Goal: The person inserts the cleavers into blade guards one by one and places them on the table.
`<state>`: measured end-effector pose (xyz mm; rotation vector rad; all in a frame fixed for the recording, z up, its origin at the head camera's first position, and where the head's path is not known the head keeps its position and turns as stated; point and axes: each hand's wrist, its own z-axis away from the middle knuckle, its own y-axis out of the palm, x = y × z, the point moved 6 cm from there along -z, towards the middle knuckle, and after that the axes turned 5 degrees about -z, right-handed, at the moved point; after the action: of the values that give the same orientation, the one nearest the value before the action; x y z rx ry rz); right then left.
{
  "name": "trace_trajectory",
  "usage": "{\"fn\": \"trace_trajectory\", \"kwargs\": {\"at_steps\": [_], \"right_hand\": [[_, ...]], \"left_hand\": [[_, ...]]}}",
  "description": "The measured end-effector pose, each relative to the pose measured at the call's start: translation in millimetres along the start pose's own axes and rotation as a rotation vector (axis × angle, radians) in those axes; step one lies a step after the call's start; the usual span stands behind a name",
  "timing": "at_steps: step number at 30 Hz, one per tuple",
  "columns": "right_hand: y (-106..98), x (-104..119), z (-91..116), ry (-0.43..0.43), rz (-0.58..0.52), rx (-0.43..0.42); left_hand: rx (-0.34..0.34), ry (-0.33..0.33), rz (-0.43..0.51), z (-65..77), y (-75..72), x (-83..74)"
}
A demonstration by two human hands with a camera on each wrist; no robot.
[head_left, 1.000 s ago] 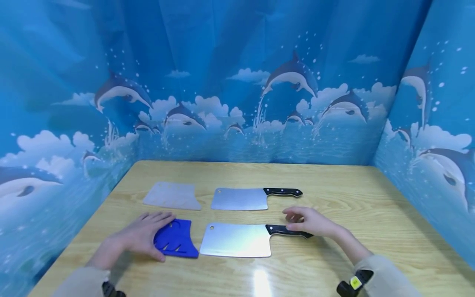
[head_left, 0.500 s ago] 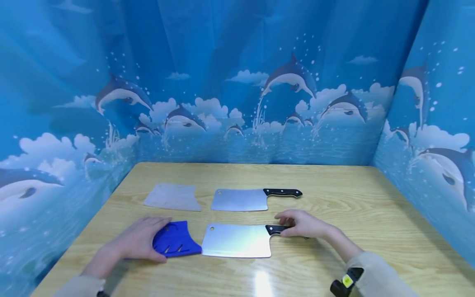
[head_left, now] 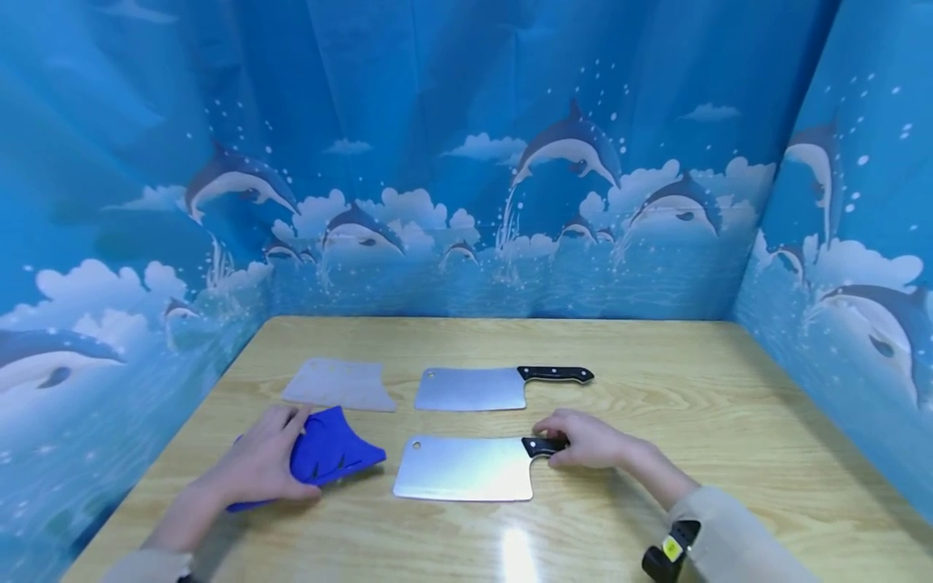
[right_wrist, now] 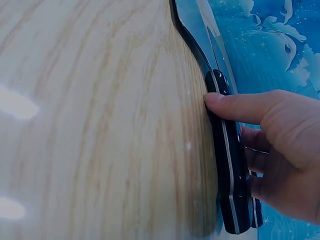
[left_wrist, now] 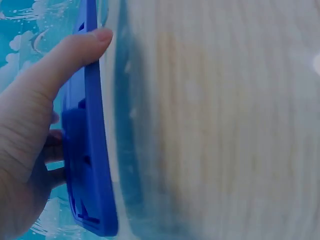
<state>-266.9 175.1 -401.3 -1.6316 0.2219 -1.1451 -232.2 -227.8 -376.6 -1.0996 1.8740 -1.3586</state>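
My left hand [head_left: 258,461] grips a blue plastic blade cover [head_left: 331,445], thumb along the near edge and fingers over the far one. The cover is tilted, its right end raised off the table; in the left wrist view the blue cover [left_wrist: 90,150] stands edge-on under the thumb. My right hand [head_left: 590,441] holds the black handle of the nearer cleaver [head_left: 466,470], whose blade lies flat and points left. In the right wrist view the thumb presses one side of the handle [right_wrist: 227,150], with the fingers on the other side.
Farther back lies a second cleaver [head_left: 474,389] with a black handle, pointing the same way. Left of it is a translucent white blade cover [head_left: 341,384]. Dolphin-printed blue curtains [head_left: 452,162] enclose the back and sides of the wooden table [head_left: 670,364].
My left hand has taken hold of the blue blade cover, lifting and tilting it and shifting it left. My right hand has moved left along the cleaver's handle and closed around it.
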Motion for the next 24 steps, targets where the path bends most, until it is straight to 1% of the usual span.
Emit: {"fn": "trace_trajectory", "kwargs": {"at_steps": [2,4,7,9,15,20,24], "right_hand": [[-1,2,0,-0.006,0.031,-0.001],[-1,4,1,-0.020,0.063,-0.003],[-2,7,4,-0.037,0.088,-0.024],[-3,7,6,-0.034,0.091,-0.040],[-9,-4,20,0.045,0.089,-0.078],[-21,-10,31,0.051,0.123,-0.129],[-32,-13,40,0.048,0.149,-0.193]], "left_hand": [[-0.037,0.000,-0.014,-3.0,-4.5,-1.1],[-0.049,0.003,-0.026,-6.0,-7.3,-3.4],[-0.036,0.005,-0.037,-10.3,-9.4,-8.8],[-0.030,0.019,-0.040,-13.0,-10.0,-13.5],[-0.032,0.073,-0.057,-24.1,-7.8,-26.0],[-0.006,0.079,-0.050,-35.1,-5.0,-33.0],[0.013,0.104,-0.052,-45.4,-4.3,-42.1]]}}
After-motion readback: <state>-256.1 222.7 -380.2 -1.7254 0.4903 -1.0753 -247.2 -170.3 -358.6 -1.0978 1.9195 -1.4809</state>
